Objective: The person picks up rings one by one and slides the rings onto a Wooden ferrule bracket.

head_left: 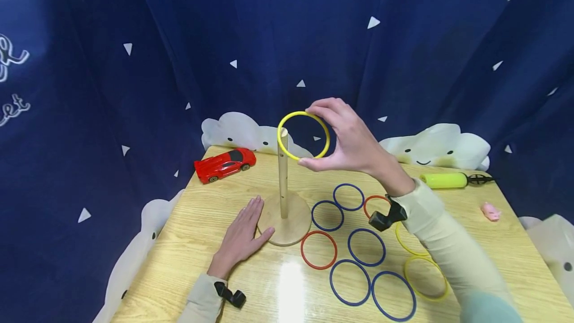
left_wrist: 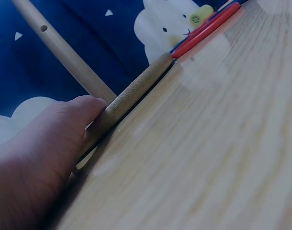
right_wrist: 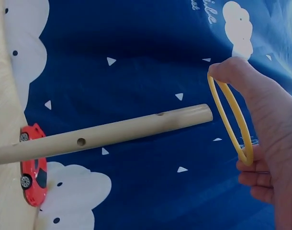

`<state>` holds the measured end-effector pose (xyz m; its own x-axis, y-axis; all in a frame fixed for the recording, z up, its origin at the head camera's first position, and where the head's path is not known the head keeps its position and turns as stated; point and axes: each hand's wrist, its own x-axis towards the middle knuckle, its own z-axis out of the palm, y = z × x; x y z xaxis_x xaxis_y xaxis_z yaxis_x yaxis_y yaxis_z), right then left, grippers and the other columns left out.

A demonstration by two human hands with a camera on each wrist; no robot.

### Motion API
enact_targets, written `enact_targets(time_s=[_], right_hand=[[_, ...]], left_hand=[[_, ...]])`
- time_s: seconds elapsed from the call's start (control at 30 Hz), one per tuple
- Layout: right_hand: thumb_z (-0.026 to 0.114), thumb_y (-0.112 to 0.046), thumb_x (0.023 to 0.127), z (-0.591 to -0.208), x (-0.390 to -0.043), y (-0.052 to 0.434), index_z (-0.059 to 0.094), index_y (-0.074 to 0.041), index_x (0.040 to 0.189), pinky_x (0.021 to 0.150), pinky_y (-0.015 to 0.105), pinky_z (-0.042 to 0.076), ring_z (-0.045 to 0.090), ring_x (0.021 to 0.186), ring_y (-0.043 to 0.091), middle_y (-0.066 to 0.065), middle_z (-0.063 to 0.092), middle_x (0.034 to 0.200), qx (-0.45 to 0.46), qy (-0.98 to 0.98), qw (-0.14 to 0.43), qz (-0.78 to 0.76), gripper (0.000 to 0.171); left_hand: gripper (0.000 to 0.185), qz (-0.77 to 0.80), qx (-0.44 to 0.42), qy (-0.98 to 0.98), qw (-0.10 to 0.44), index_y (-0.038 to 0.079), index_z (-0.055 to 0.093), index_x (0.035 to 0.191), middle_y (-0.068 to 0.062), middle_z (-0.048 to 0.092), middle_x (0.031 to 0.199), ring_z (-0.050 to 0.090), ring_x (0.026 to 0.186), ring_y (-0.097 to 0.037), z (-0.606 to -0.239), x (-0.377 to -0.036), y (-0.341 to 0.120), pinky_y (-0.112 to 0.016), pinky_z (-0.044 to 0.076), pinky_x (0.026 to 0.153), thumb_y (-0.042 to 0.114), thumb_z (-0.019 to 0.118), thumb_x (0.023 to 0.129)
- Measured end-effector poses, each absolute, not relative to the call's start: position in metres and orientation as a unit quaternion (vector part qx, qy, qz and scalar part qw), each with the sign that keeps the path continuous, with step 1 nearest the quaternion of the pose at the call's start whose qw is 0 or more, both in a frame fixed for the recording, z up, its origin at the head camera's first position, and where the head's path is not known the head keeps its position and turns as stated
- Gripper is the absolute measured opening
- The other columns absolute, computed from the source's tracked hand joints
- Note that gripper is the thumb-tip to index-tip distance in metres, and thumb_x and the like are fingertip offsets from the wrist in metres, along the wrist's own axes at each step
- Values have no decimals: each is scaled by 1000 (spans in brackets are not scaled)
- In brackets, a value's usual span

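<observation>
A wooden peg (head_left: 283,173) stands upright on a round wooden base (head_left: 291,226) in the middle of the table. My right hand (head_left: 347,138) pinches a yellow ring (head_left: 303,135) between fingers and thumb, holding it up beside the peg's top. In the right wrist view the yellow ring (right_wrist: 230,117) sits just off the tip of the peg (right_wrist: 107,134). My left hand (head_left: 242,236) lies flat on the table, fingers straight, touching the base's left edge. The left wrist view shows my left hand (left_wrist: 40,158) against the base's rim (left_wrist: 136,93).
Several blue, red and yellow rings lie flat right of the base, such as a red one (head_left: 319,249) and a blue one (head_left: 327,215). A red toy car (head_left: 225,164) sits at the back left, a yellow pump (head_left: 448,180) and a small pink toy (head_left: 491,211) at the right. Dark blue cloth surrounds the table.
</observation>
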<state>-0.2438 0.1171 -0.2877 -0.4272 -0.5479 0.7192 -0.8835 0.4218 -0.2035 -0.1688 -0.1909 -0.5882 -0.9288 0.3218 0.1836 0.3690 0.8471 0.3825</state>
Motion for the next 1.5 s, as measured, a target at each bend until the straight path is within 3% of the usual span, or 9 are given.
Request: enact_targets(time_s=[0.57,1.17,1.5], right_hand=[[88,-62,63,-343,-251,101,67,0,128,98,45,49,58,115,26,11,64,127,451,-819,243,258,92],[86,-64,66,-460,-243,97,64,-1,132,109,49,45,55,127,28,11,62,133,396,-861,148,283,94],[83,-70,66,-520,-246,90,67,-4,130,102,47,50,59,121,27,8,63,129,366,-886,124,257,94]], left_hand=[[92,-209,-177,-960,50,10,19,167,-4,15,175,12,161,-20,-584,-168,-190,-46,21,129,69,44,102],[92,-201,-178,-961,61,10,20,167,-6,18,174,13,161,-20,-584,-167,-191,-45,21,129,70,45,102],[91,-206,-186,-958,72,7,24,166,-8,21,174,16,161,-22,-585,-167,-190,-46,22,128,67,48,102]])
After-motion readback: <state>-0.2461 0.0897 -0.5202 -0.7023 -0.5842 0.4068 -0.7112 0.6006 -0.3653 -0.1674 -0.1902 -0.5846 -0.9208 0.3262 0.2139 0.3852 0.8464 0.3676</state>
